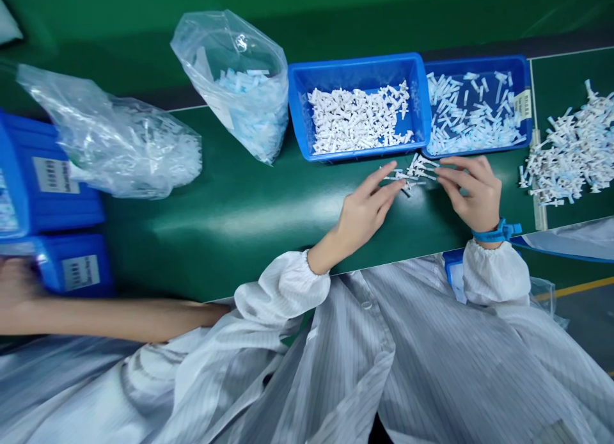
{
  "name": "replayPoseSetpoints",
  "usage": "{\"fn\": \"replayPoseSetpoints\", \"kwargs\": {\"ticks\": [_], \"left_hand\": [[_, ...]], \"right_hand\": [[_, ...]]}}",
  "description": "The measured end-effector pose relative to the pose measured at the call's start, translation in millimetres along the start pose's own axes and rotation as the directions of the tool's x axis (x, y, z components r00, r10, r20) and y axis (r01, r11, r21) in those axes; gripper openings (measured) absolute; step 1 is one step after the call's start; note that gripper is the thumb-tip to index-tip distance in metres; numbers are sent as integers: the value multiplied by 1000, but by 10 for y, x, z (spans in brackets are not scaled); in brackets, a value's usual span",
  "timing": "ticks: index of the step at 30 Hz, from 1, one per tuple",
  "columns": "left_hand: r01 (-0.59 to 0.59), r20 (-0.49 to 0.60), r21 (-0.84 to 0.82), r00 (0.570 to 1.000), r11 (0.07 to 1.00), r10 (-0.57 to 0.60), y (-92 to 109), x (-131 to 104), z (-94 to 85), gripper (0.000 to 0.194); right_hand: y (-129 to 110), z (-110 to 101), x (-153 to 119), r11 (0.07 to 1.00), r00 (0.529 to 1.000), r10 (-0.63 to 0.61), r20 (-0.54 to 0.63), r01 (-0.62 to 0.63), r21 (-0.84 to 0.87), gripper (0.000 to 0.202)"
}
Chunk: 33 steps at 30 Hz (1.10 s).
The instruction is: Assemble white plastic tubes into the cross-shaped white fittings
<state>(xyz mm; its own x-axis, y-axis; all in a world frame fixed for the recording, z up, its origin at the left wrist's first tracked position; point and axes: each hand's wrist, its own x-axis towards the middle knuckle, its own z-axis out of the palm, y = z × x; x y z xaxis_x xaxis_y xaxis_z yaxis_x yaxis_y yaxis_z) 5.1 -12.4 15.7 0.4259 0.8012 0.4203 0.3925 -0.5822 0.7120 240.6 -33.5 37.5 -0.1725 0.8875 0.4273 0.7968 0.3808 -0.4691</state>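
Note:
On the green bench, a small loose cluster of slim white plastic pieces (416, 169) with pale blue parts lies between my two hands. My left hand (367, 204) comes in from the left with fingers stretched and apart, its fingertips at the cluster's edge. Opposite it, my right hand (472, 188) has curved fingers spaced from the thumb, tips by the cluster's right end. I cannot see anything gripped in either hand. Just behind stand a blue bin (300, 121) of white plastic pieces and a second blue bin (527, 121) of pale blue and white tubes.
A heap of white-and-blue pieces (575, 150) lies at the right, past a pale strip (540, 210). Two clear bags, one with pale blue pieces (254, 105) and one with whitish pieces (158, 146), stand left. Blue bins (71, 207) and another person's forearm (119, 319) are far left.

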Motion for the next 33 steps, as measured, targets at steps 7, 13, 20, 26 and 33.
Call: {"fn": "replayPoseSetpoints", "kwargs": {"ticks": [7, 13, 20, 26, 33], "left_hand": [[-19, 80, 34, 997, 999, 16, -151, 648, -98, 27], [167, 254, 227, 941, 960, -224, -751, 1101, 183, 9], [93, 243, 96, 963, 991, -113, -1089, 1280, 409, 17], [95, 185, 156, 975, 983, -124, -993, 1251, 380, 17], [79, 58, 163, 994, 983, -89, -684, 1121, 49, 3]], "right_hand": [[277, -297, 395, 985, 994, 92, 55, -83, -149, 14], [618, 22, 727, 922, 913, 305, 272, -212, -324, 33], [787, 306, 790, 933, 939, 301, 168, -253, -255, 4], [1017, 359, 719, 965, 970, 242, 13, -240, -102, 26], [931, 232, 734, 964, 966, 256, -46, -252, 84, 35]]}}
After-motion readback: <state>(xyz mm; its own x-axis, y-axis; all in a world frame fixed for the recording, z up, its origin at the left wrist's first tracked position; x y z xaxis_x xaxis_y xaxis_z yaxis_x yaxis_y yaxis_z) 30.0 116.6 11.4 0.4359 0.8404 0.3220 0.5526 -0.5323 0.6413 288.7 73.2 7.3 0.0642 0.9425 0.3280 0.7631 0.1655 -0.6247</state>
